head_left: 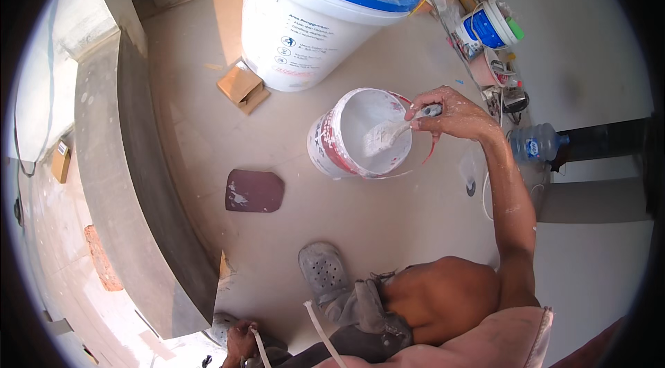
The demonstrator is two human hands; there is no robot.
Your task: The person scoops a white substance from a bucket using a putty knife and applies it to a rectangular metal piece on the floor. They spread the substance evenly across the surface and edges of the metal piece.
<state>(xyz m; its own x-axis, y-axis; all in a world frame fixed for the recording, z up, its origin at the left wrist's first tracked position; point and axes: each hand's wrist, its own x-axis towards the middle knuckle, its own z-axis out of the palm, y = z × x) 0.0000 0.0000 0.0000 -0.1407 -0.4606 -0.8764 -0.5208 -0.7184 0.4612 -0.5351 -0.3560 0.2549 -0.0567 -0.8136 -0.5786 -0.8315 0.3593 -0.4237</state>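
My right hand (450,113) grips a paintbrush (385,138) by its handle, fingers closed round it. White-coated bristles reach down inside a small white paint pail (324,143) with red print, standing on the floor. Pale paint coats the pail's inner wall, and its red handle hangs on the right side. White spatters mark my right hand and forearm. At the lower left, my left hand (241,342) is low beside a grey clog (220,326); its fingers are mostly hidden, so I cannot tell what they hold. My other grey clog (323,269) is planted below the pail.
A large white bucket (298,35) with a blue lid stands beyond the pail. Next to it lies a small cardboard box (242,86). A maroon flat piece (255,191) lies left of the pail. A grey ledge (131,181) curves along the left; containers and a water bottle (537,143) line the right.
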